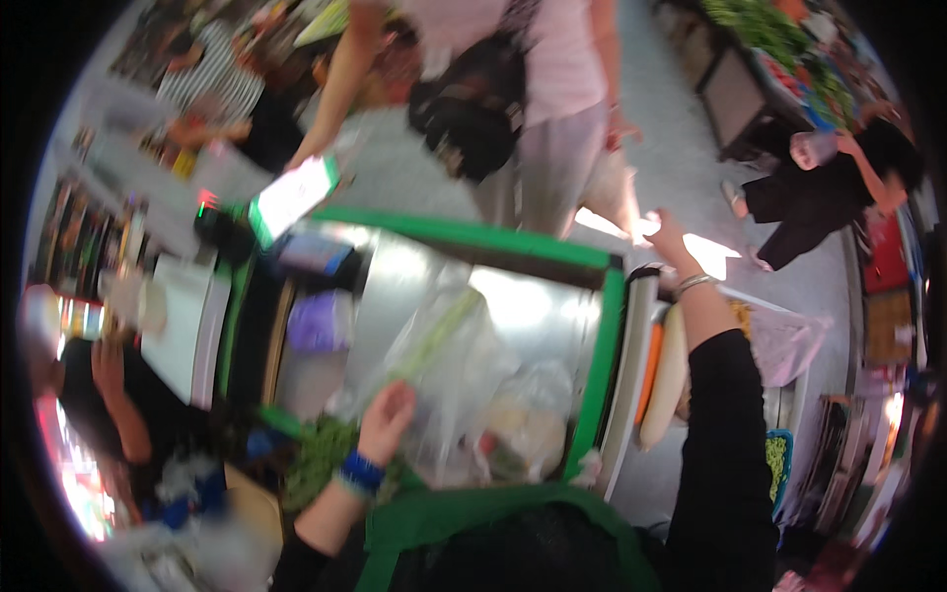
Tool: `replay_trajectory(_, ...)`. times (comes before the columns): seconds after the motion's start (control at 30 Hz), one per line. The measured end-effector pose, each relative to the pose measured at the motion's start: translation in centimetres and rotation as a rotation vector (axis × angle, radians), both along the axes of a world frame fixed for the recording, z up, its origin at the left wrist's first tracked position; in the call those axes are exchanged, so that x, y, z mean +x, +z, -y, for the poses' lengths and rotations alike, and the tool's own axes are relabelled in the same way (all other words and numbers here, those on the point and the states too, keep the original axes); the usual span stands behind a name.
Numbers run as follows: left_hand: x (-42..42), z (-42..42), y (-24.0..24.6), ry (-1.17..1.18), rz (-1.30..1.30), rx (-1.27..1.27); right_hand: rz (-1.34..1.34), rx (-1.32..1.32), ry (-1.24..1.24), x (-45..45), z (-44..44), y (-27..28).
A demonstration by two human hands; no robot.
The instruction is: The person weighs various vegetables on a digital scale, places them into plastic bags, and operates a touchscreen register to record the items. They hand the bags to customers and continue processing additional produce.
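My left hand (388, 422), with a blue band at the wrist, hovers with curled fingers by the near end of a long green vegetable stalk (436, 337) in a clear plastic bag. Whether it grips the bag is unclear. Beside that lies another clear bag (518, 436) with pale and red produce, on a metal tray (399, 274) framed in green. My right hand (669, 240), wearing a bracelet, reaches out past the tray's right corner. Blur and bright light hide whether its fingers hold something; a translucent bag (610, 189) hangs close by.
Across the tray a person holds a lit phone (292, 200) by a black scanner (222, 229). A purple packet (320, 322) sits at left, leafy greens (318, 459) nearer me. A white radish (664, 377) and a carrot (649, 370) lie at right. Other people are around.
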State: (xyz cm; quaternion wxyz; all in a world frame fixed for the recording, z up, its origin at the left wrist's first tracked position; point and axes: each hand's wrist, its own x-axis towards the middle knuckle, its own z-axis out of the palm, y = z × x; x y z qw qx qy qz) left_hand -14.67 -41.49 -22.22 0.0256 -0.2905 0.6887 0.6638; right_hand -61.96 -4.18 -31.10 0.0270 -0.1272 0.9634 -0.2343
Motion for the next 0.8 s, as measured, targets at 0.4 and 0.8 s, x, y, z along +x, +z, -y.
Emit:
replay_trajectory(0.4, -3.8, -0.8, -3.1, -0.714, -0.129, -0.968, -0.037, -0.048, 0.100, 6.2, 3.4, 7.3)
replay_trajectory(0.8, -1.9, -1.5, -1.1, -0.424, -0.079, -0.334, -0.323, 0.054, -0.215, 6.8, -0.1, 11.9)
